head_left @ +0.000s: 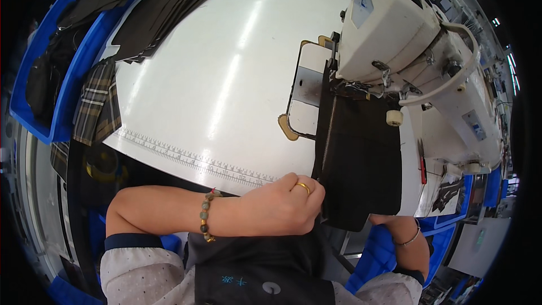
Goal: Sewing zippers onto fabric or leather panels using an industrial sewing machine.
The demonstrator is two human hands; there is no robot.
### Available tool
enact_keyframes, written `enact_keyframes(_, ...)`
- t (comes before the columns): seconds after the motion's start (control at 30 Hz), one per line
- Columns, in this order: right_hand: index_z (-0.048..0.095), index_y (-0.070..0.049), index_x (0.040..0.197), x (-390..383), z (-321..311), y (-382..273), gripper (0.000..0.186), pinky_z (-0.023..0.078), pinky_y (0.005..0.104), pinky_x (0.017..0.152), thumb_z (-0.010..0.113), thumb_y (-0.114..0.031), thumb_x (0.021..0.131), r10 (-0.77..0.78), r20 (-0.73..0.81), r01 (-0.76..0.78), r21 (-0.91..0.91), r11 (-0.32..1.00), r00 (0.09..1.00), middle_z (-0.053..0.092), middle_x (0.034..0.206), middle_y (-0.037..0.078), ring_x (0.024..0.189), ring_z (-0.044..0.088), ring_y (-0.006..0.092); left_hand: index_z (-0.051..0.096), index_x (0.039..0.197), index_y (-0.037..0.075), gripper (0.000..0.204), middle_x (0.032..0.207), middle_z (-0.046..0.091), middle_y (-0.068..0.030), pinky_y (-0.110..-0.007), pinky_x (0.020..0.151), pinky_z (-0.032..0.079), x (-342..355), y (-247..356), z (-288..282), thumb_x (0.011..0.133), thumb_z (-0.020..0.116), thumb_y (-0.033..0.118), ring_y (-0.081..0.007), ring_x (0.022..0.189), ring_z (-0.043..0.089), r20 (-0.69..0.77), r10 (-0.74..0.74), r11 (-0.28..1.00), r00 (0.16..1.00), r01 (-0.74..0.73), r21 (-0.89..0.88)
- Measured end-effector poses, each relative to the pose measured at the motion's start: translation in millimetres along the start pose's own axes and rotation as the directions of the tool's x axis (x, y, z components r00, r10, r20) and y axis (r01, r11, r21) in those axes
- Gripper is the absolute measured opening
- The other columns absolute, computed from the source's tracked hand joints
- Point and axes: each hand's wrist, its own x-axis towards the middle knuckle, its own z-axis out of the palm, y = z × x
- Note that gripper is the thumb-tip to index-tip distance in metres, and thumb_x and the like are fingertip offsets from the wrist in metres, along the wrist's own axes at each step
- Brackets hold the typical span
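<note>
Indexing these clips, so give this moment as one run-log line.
left hand: closed on dark cloth, near-left edge | right hand: mostly hidden by cloth | zipper: along cloth's left side | sewing machine: over cloth's far end

We are seeing black fabric (pixel 364 164), a white tabletop (pixel 186 79), an off-white sewing machine (pixel 389 28), a blue bin (pixel 84 65) and brown-and-grey plaid cloth (pixel 93 101); we are wearing whitish, dark-dotted sleeves (pixel 141 274) with navy cuffs (pixel 132 241).

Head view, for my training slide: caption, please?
Left hand at the near end of a zipper on dark cloth, white sewing machine.
</note>
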Motion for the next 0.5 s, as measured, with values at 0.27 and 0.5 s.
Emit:
enact_keyframes(0.27,0.079,-0.014,0.094,-0.9,-42.5,-64.0,0.021,0.059,0.0353,0.07,0.075,-0.019,0.074,0.109,0.352,-0.01,-0.272,0.962,0.93,0.075,0.092,0.007,0.082,0.075,0.0256,0.076,0.101,-0.007,0.03,0.075,0.06,-0.0063,-0.025,0.056,0.045,-4.0,3.9,-27.5,0.08,0.067,0.012,-0.0156,0.068,0.059,0.271,-0.095,0.985,0.958,0.129,-0.114)
enact_keyframes(0.5,0.073,-0.009,0.116,53.4,-40.5,-81.5,0.039,0.057,0.0381,0.08,0.076,-0.009,0.078,0.152,-0.125,-0.136,0.127,0.983,0.98,0.07,0.113,0.014,0.099,0.071,0.0296,0.073,0.114,-0.007,0.035,0.072,0.055,-0.0015,-0.024,0.053,0.044,-6.0,1.9,-27.0,0.084,0.067,0.01,-0.0134,0.063,0.058,0.308,-0.076,0.989,0.948,0.112,-0.099)
